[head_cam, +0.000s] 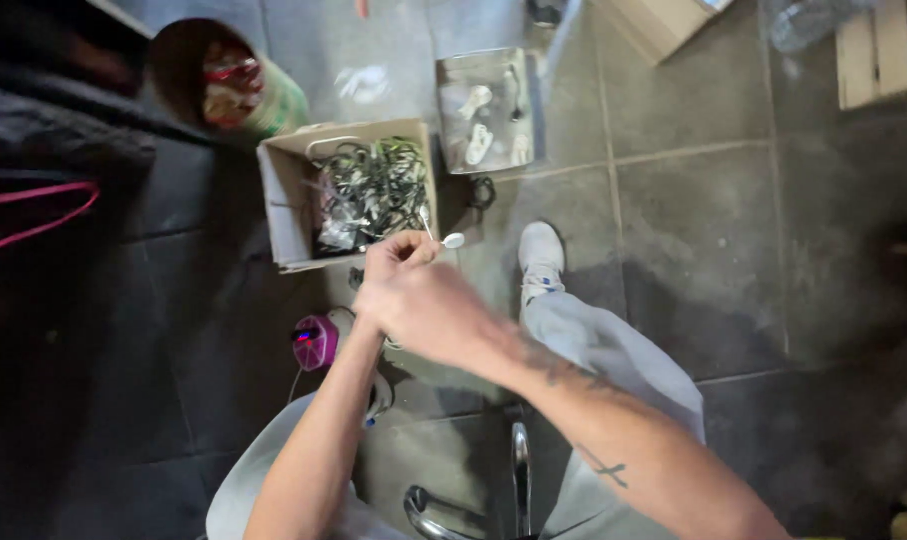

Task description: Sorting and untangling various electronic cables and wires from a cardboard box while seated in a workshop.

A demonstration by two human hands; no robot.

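Note:
My left hand and my right hand are held together above my lap, the right one lying over the left. Between them they grip a small white earpiece on a thin white wire that sticks up past the fingers. Just beyond the hands stands an open cardboard box full of tangled black and green cables. What else the hands enclose is hidden.
A clear plastic tub with white earpieces sits behind the box. A round container with red wrappers is at back left. A small pink device lies by my left knee. My white shoe rests on grey floor tiles.

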